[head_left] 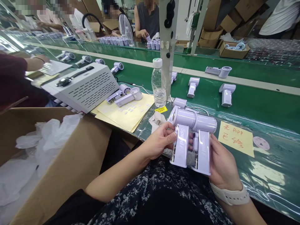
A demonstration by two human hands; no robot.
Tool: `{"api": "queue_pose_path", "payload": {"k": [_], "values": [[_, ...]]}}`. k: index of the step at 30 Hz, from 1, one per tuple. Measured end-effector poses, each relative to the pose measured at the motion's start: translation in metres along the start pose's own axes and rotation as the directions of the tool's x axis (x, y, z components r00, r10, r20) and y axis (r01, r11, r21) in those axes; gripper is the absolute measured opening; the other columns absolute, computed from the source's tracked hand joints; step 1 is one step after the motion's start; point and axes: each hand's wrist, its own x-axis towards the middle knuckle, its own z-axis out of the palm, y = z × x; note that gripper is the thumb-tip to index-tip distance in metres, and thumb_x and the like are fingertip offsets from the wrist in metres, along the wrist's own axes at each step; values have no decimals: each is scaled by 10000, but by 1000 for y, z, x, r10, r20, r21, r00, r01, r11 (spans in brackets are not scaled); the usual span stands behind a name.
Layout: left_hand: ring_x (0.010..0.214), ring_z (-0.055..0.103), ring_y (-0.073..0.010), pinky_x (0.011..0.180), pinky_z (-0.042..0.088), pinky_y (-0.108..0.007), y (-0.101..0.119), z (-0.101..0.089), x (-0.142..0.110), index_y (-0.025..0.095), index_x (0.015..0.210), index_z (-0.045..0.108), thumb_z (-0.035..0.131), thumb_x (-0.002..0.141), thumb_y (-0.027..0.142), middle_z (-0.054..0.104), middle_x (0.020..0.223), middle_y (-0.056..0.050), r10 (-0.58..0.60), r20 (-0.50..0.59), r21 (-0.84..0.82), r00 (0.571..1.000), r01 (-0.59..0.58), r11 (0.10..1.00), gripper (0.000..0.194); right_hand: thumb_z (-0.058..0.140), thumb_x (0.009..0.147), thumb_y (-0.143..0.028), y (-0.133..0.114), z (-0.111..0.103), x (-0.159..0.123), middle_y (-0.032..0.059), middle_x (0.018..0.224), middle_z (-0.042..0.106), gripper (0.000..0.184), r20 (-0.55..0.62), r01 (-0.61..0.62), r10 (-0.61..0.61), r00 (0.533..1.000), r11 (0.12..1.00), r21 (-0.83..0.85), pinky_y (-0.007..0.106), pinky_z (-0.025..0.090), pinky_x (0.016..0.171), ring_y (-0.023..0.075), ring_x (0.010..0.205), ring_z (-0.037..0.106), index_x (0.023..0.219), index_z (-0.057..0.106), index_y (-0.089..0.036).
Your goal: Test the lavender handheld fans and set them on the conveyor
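Observation:
Two lilac, pistol-shaped handheld fans are held side by side over my lap at the bench edge. My left hand is closed on the left fan, thumb and fingers pinching its handle, which carries grey "Speed F" lettering. Around the handle of the right fan wraps my right hand, its fingertips partly hidden behind the handle. The two round heads touch or nearly touch. Just behind them, another lilac fan lies on the bench, partly covered.
Left of the hands are a crumpled tissue, a water bottle, yellow paper and a grey metal box. A carton holds plastic bags. A handwritten note lies right. Fans line the green belt; co-workers sit beyond.

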Motion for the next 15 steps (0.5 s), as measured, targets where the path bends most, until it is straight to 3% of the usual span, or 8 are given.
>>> {"api": "queue_pose_path", "payload": {"k": [6, 11, 15], "values": [[773, 713, -193, 654, 510, -276, 4, 0, -3, 223, 1000, 453, 854, 679, 646, 735, 948, -59, 39, 102, 30, 994, -42, 999, 665, 710, 853, -351, -3, 5, -5, 75, 891, 804, 235, 7, 17, -16, 1000, 999, -29, 401, 671, 715, 247, 751, 764, 1044, 735, -216], [781, 690, -170, 645, 485, -243, 4, -1, -5, 219, 1002, 479, 873, 656, 635, 708, 968, -44, 62, 74, 52, 995, -66, 996, 669, 586, 886, -368, -5, 9, -9, 114, 873, 795, 277, -44, -9, 7, 999, 1000, -26, 423, 660, 688, 261, 720, 745, 1019, 742, -181], [828, 688, -176, 726, 530, -289, 10, -1, -7, 223, 1038, 488, 868, 695, 592, 684, 975, -33, 65, 112, 70, 992, -74, 995, 631, 610, 897, -402, -4, 4, -9, 106, 881, 793, 282, -5, 46, -47, 999, 997, -61, 445, 653, 721, 285, 777, 754, 1037, 752, -203]]}}
